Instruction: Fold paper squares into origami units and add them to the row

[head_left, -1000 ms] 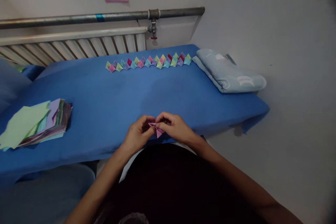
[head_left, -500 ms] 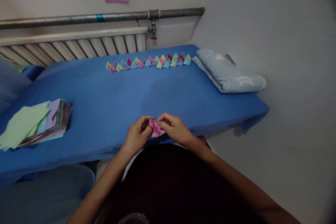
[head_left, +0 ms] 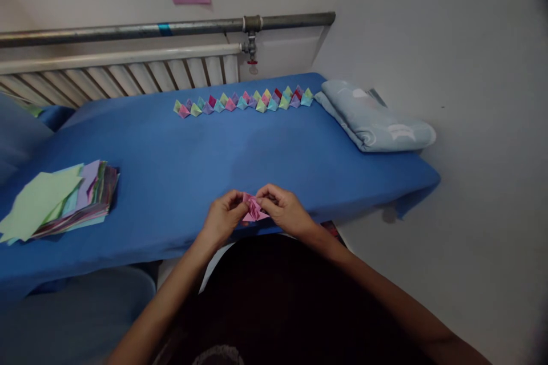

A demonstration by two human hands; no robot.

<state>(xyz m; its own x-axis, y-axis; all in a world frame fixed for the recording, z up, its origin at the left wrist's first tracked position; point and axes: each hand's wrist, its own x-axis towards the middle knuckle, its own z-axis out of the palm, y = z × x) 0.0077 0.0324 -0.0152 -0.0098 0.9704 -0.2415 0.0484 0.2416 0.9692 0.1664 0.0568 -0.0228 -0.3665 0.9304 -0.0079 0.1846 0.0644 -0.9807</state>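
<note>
Between my two hands is a pink origami piece [head_left: 254, 211], partly folded, with creased points and layers showing in its middle. My left hand [head_left: 225, 215] pinches its left side between thumb and fingers. On the other side my right hand [head_left: 283, 209] pinches the upper right part. Fingertips cover some of the paper's edges. Both hands are just over the front edge of the blue-covered bed [head_left: 188, 165]. Along the back of the bed runs a zigzag row of small folded paper pieces [head_left: 242, 102] in several colours.
A stack of coloured paper sheets [head_left: 47, 199] lies on the left of the bed. At the right end rests a folded light-blue blanket [head_left: 377, 117]. Behind the bed are a radiator [head_left: 128, 77] and a metal pipe [head_left: 201, 26] with a red-handled valve [head_left: 252, 61].
My left thumb and fingers have shifted slightly on the left side of the pink origami piece. My right hand keeps its pinch nearly unchanged.
</note>
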